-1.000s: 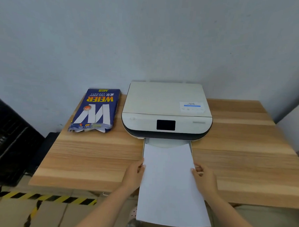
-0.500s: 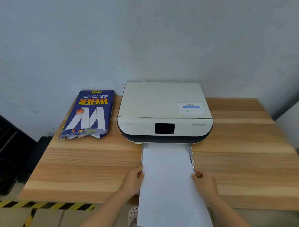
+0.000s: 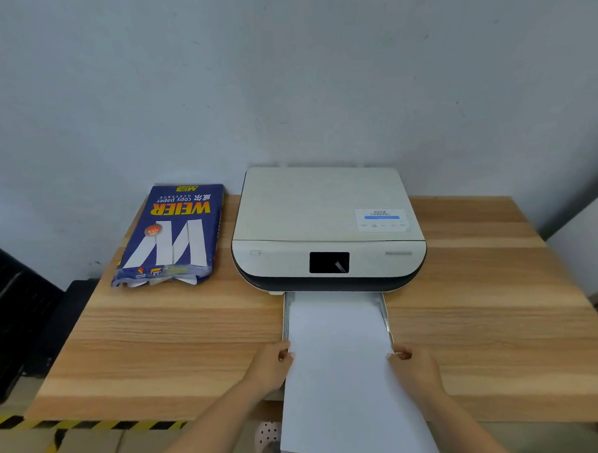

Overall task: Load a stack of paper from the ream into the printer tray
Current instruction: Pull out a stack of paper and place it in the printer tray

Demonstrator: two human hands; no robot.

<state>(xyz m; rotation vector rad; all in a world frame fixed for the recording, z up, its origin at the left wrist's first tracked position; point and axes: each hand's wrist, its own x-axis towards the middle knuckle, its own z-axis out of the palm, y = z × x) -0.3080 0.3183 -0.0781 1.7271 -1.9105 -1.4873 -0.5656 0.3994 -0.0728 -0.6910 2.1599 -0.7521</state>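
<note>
A white stack of paper point(image 3: 342, 372) lies lengthwise with its far end inside the pulled-out printer tray point(image 3: 387, 315) and its near end hanging past the table's front edge. My left hand point(image 3: 270, 363) grips the stack's left edge and my right hand point(image 3: 414, 370) grips its right edge, both just in front of the tray. The cream printer point(image 3: 328, 227) with a dark screen stands at the back of the table. The blue opened ream point(image 3: 174, 234) lies to the printer's left.
The wooden table point(image 3: 169, 340) stands against a pale wall. A dark crate point(image 3: 9, 316) stands on the floor at the left. Yellow-black hazard tape point(image 3: 76, 425) runs along the floor under the table's front edge.
Both hands have pushed the paper stack forward, so its far end now sits deeper in the tray, close to the printer's body. The ream has not moved.
</note>
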